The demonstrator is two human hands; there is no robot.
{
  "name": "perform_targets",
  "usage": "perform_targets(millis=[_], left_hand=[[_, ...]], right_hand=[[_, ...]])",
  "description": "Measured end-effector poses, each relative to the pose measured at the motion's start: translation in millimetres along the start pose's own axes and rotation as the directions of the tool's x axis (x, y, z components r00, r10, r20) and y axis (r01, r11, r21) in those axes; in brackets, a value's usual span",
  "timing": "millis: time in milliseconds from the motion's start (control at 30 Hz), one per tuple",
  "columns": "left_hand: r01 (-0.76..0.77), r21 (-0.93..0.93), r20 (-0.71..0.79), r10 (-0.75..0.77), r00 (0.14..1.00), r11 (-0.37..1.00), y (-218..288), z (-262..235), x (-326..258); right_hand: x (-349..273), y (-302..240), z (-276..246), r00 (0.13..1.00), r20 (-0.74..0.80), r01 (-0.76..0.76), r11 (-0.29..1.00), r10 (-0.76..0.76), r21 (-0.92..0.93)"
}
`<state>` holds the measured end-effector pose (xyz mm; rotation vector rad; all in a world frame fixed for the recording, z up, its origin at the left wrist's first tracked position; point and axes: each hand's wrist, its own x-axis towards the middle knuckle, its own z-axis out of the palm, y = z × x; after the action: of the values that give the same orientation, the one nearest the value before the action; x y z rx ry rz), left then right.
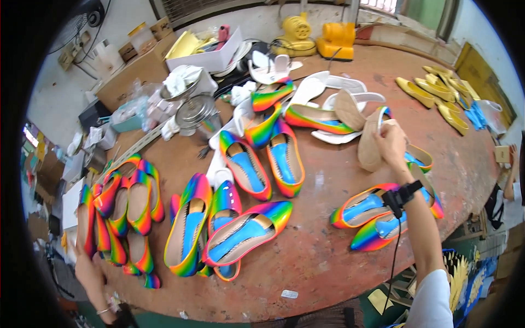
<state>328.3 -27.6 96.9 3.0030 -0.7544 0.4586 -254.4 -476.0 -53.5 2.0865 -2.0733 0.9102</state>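
My right hand (392,143) is closed on a beige insole (370,148) at the right of the table, fingers pinching its edge. Another beige insole (349,111) leans on a rainbow flat shoe (317,119) among white soles (310,88). Below my right wrist lie rainbow shoes with blue inside (365,209). My left hand (90,276) reaches in at the lower left, beside a rainbow shoe (85,224) at the end of a cluster; its fingers are too unclear to show a grip. Several rainbow shoes with blue inside, one of them a front shoe (249,239), fill the middle.
Yellow flats (445,93) stand at the far right near blue pieces (477,116). Yellow blowers (336,41), a white box (210,52) and a metal container (198,115) line the back. A cable (395,262) hangs from my right wrist band. Another person's arm (513,172) shows at right.
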Motion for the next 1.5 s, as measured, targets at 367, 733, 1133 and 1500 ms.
perform_targets(millis=[367,733,1133,1500], left_hand=[[-0.888,-0.359,-0.149,0.922,0.358,0.287,167,66,-148],[-0.668,-0.716,-0.181,0.870,0.459,0.204,101,55,-260],[-0.524,-0.831,-0.192,0.787,0.587,0.188,78,141,-299],[-0.363,-0.916,-0.133,0.725,0.676,0.170,74,153,-307]], right_hand=[[-118,-54,-142,0.775,0.628,-0.631,-0.018,-0.072,0.776],[-270,-28,-157,0.608,0.772,-0.786,-0.004,-0.187,0.618],[-270,-73,-135,0.651,0.754,-0.711,0.278,-0.087,0.646],[-255,-119,-130,0.526,0.392,0.545,0.653,-0.755,0.526]])
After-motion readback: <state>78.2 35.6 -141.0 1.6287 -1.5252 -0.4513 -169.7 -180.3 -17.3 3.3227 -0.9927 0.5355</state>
